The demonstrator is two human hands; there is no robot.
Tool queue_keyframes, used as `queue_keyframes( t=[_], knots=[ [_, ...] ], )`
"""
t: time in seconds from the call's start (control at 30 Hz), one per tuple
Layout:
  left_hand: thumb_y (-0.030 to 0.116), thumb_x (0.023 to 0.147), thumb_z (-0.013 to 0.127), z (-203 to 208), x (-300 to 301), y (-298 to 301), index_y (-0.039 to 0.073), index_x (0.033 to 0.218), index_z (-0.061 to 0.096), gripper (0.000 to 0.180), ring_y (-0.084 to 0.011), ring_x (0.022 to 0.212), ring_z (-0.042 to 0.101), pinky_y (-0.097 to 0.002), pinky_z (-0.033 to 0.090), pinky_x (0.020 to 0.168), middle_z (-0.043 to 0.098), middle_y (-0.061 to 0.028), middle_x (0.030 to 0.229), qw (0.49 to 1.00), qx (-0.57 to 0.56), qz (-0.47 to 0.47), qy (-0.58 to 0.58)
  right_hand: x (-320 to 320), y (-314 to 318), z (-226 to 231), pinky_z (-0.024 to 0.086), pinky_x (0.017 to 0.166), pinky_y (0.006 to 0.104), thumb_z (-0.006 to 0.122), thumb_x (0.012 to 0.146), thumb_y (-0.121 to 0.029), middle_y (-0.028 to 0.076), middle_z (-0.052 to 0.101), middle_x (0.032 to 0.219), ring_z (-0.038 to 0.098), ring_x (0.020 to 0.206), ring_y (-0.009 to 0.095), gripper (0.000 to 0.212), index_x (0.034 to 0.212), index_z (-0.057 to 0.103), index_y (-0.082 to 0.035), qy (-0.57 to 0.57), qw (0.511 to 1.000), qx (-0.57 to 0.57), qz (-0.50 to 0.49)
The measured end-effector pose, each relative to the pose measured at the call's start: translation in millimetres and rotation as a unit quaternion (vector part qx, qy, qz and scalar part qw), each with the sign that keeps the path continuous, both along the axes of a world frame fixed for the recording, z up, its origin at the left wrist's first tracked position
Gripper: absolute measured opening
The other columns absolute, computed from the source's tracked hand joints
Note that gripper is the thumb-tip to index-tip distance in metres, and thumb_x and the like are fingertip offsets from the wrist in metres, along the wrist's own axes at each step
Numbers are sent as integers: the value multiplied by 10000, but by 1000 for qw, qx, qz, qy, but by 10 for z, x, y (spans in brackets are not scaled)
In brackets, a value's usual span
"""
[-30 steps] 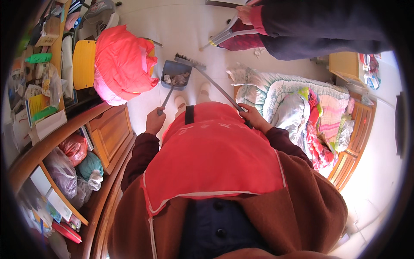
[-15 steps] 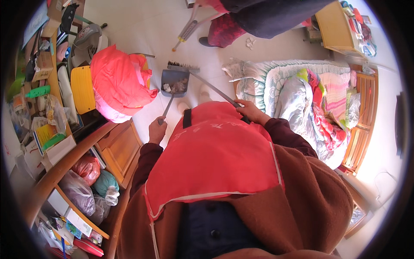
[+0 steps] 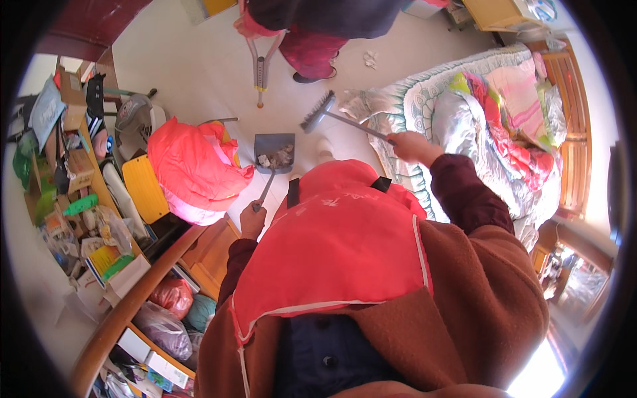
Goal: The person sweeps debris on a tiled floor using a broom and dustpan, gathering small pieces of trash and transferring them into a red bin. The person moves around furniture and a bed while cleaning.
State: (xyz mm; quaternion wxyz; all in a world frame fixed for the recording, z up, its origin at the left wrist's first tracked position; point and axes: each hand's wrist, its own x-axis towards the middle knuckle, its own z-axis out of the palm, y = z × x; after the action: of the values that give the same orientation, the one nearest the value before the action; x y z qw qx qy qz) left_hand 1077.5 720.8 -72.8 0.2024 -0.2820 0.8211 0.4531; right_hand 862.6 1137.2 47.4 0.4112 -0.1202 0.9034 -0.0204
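Note:
My left hand (image 3: 253, 219) is closed round the handle of a dark grey dustpan (image 3: 264, 143), which rests on the floor ahead of me. Crumpled pale scraps (image 3: 277, 159) lie in its pan. Out to the right, my right hand (image 3: 413, 147) grips the grey stick of a broom (image 3: 354, 123). The broom's dark bristle head points away from me, to the right of the dustpan and apart from it. A red apron (image 3: 338, 239) covers my front.
A person (image 3: 318, 40) stands ahead with a crutch (image 3: 260, 76); a crumpled white scrap (image 3: 370, 60) lies nearby on the floor. Left are a yellow chair (image 3: 144, 189) with a red jacket (image 3: 192, 159) and a cluttered shelf (image 3: 99, 179). Right is a bed with a quilt (image 3: 405, 93).
My right hand has swung the broom out to the right, away from the dustpan. The person with the crutch has shifted to the left, and my view has moved somewhat.

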Motion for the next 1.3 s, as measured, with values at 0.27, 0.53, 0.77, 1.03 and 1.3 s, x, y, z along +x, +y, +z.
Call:
queue_keyframes(
  t=[0.27,0.53,0.77,1.03,1.3],
  knots=[
    [142,752,547,165,-214,12,10,987,626,280,-121,435,517,-279,427,444,536,-45,548,999,2,-37,6,-499,214,-154,499,746,423,507,768,-87,162,638,956,617,909,332,274,1017,619,-62,47,995,83,20],
    [135,766,554,216,-282,101,12,1012,624,284,-108,437,506,-273,419,440,542,-38,565,999,2,-39,-29,-997,223,-565,494,793,417,499,778,-62,198,616,1031,597,973,352,296,1045,623,-35,77,993,62,-62],
    [150,776,560,259,-247,157,3,1054,602,317,-116,506,535,-275,425,453,555,-45,609,994,-9,-79,-81,-1497,317,-1487,482,805,430,479,754,-73,230,621,993,603,929,381,289,979,639,12,119,985,-25,-120],
    [127,783,560,286,-88,314,-20,983,616,254,-106,592,533,-265,433,549,563,-44,646,991,23,33,-126,-1571,200,-2478,476,836,428,485,799,-117,236,615,1009,596,969,360,284,1011,619,16,87,965,-16,-245],
    [144,784,558,154,-74,335,-11,991,609,263,-131,573,547,-271,436,541,580,-54,677,992,-5,21,-123,-1351,472,-1944,449,816,463,442,807,-110,253,612,956,584,922,398,271,1008,591,-6,129,956,-62,-256]
  ],
)
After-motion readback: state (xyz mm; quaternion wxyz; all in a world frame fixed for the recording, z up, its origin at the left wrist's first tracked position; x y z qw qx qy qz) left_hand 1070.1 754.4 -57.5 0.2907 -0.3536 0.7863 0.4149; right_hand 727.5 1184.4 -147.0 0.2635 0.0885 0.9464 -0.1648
